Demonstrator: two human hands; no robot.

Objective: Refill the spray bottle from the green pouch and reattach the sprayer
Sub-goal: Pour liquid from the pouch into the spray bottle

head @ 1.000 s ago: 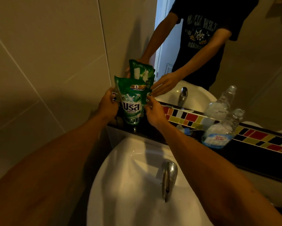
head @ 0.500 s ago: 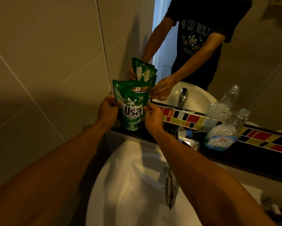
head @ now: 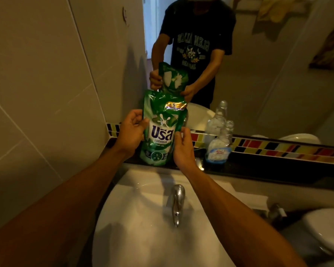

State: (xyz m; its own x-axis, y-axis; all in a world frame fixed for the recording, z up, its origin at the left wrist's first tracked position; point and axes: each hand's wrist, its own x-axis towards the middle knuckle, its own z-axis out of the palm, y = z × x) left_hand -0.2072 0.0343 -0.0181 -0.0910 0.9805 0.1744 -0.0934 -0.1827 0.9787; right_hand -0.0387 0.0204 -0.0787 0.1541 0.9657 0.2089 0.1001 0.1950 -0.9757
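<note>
Left hand [head: 130, 132] and right hand [head: 182, 149] each grip a side of the green pouch [head: 162, 128], held upright with its base at the dark ledge [head: 258, 170] behind the sink [head: 143, 228]. Spray bottle [head: 219, 145] stands on the ledge just right of the pouch, neck open; sprayer not located. Step in hand, by judgement: fetching the pouch, pour not begun. Next: open its top, bring it to the bottle's narrow neck. Versus a second ago: pouch sits higher in the hands, grip unchanged.

ledge [head: 258, 171] (dark) | green pouch [head: 161, 130] upright | clear bottle [head: 219, 146] beside
</note>
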